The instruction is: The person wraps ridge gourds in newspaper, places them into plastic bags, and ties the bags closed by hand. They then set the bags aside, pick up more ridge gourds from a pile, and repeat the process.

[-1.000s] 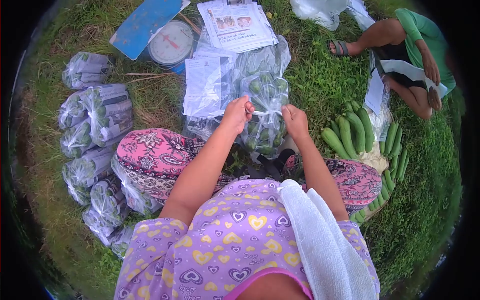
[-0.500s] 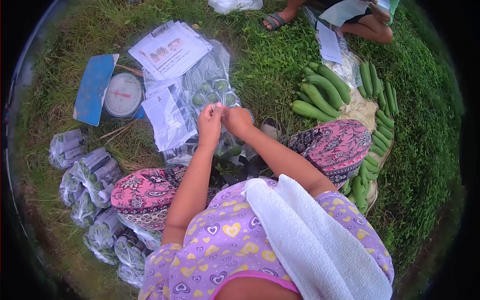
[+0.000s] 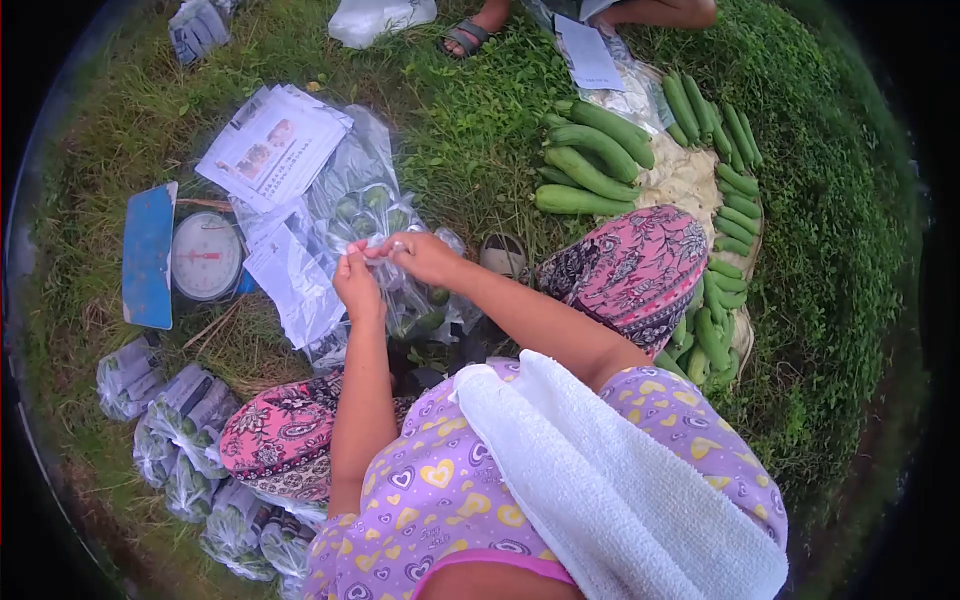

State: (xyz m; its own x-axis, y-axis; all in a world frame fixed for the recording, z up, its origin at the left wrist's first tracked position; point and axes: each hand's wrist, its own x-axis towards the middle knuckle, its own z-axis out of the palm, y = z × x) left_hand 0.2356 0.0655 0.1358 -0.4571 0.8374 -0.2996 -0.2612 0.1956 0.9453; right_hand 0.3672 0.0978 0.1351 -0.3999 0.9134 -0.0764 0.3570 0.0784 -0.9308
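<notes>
My left hand [image 3: 360, 287] and my right hand [image 3: 426, 258] are close together, both with fingers pinched. Between them is the gathered top of a clear plastic bag [image 3: 392, 220], and any small tie there is too fine to make out. Green vegetables show through the plastic below and beyond my fingers. Beside the bag, to the left, lie loose printed sheets [image 3: 292, 285] and a stack of printed paper [image 3: 270, 150] with pictures on it.
A dial scale [image 3: 206, 256] with a blue panel [image 3: 149, 257] stands left. Filled plastic bags [image 3: 185, 420] lie lower left. Long green gourds [image 3: 590, 165] and smaller green vegetables [image 3: 738, 220] lie right on a pale sheet. Another person's sandalled foot [image 3: 465, 38] is at the top.
The view has shifted, so the ground items sit differently in frame. My hands have drawn slightly apart at the fingertips, still pinching the bag's top. The other person's held papers have left view.
</notes>
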